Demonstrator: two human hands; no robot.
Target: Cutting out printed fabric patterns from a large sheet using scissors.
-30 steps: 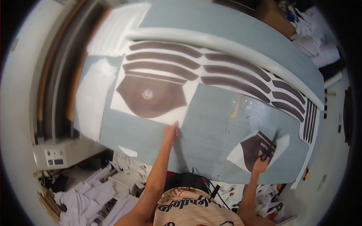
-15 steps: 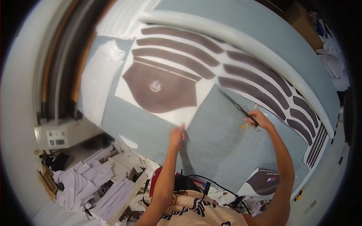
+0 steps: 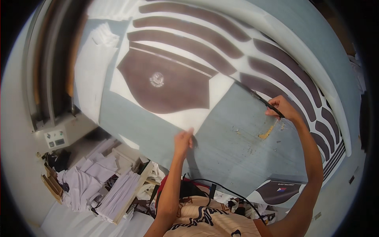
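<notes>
1. The right hand (image 3: pixel 282 107) has left the small cut piece (image 3: pixel 278 193) at the counter's near edge and swung up, bringing the scissors (image 3: pixel 259 97) from above bare counter (image 3: pixel 221 146) to the inner corner of the white sheet (image 3: pixel 220 91)
2. That suggests the work has turned from the small piece to a cut in the large sheet, with the blades now about lined up beside the dark panel (image 3: pixel 173 91)
3. The right hand grasps the scissors by the handles; how far the blades are apart I cannot tell
4. The left hand (image 3: pixel 184 142) has stayed at the sheet's lower corner, pinching it between thumb and curled fingers
5. The sheet lies across the counter ahead of the person, printed with curved dark brown strips (image 3: pixel 189 28) above the broad panel, which bears a pale round emblem (image 3: pixel 156 79)
</notes>
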